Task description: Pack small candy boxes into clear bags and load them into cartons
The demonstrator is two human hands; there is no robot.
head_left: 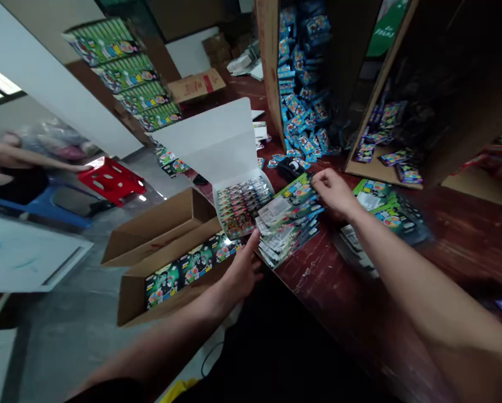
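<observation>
My right hand (333, 191) pinches the far right edge of a green printed flat packet (295, 193) at the top of a fanned stack (282, 246) on the dark red table. My left hand (243, 270) is at the table's edge, thumb stretched out toward the stack's near left corner and fingers loosely apart, holding nothing that I can see. Between and beyond my hands stands an open white display box (229, 145) with its lid raised. Rows of small shiny wrapped pieces (244, 204) fill it.
Left of the table, an open brown carton (133, 296) holds green printed boxes (198, 266). More green packets (387, 215) lie at right. Blue packets (303, 123) heap inside a wooden-edged bin. Green boxes (125, 73) are stacked at back left. A person's arm (45, 159) reaches toward a red stool (110, 182).
</observation>
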